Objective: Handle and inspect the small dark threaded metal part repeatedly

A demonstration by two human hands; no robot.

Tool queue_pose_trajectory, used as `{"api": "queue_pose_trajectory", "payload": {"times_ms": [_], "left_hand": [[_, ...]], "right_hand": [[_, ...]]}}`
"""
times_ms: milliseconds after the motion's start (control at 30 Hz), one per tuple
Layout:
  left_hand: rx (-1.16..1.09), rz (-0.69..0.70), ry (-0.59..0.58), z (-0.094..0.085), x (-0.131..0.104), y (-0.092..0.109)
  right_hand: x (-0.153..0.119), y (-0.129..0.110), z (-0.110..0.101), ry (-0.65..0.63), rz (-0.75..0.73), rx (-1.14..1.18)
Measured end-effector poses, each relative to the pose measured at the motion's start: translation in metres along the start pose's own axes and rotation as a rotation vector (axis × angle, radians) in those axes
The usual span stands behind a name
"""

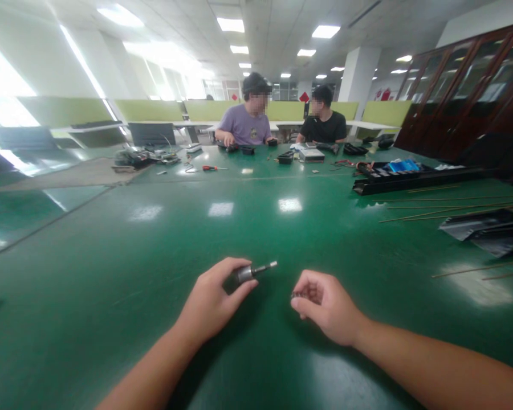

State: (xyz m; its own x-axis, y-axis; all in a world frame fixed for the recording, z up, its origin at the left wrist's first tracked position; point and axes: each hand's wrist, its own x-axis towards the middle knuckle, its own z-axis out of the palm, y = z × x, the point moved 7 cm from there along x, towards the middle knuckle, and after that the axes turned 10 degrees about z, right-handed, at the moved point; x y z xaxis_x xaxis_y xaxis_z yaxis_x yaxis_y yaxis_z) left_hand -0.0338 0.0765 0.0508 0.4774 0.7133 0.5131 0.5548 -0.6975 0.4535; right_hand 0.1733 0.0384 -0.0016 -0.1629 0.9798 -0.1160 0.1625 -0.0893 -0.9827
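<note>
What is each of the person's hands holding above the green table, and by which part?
The left hand grips a small motor by its dark body, shaft pointing right. The right hand pinches a small dark part in its fingertips; what it is cannot be told.

Two arms enter from the lower edge of the frame; both forearms are bare to the frame edge, with no sleeve, cuff or glove in view. Left hand (209, 304): bare; no ring, strap or watch visible on the wrist; fingers (233, 265) uncovered, nails short. Right hand (325, 307): bare; wrist likewise free of any band; fingers (301, 304) uncovered. No markings, tape or jewellery can be made out on either arm; upper arms and clothing lie outside the frame.
</note>
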Motion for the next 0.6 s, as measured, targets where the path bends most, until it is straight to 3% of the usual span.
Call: {"api": "queue_pose_trajectory", "payload": {"times_ms": [167, 367, 500, 600], "left_hand": [[-0.179, -0.405, 0.191, -0.005, -0.007, -0.046], [-0.300, -0.476, 0.346, -0.026, -0.012, -0.080], [-0.243, -0.443, 0.412, -0.068, -0.023, -0.091], [-0.089, -0.361, 0.459, -0.116, -0.034, -0.088]], "right_hand": [[0.000, -0.002, 0.004, -0.016, -0.018, 0.008], [-0.001, -0.007, 0.006, -0.012, -0.031, -0.034], [-0.001, -0.009, 0.006, 0.009, -0.050, -0.056], [-0.001, -0.009, 0.008, 0.007, -0.080, -0.083]]}}
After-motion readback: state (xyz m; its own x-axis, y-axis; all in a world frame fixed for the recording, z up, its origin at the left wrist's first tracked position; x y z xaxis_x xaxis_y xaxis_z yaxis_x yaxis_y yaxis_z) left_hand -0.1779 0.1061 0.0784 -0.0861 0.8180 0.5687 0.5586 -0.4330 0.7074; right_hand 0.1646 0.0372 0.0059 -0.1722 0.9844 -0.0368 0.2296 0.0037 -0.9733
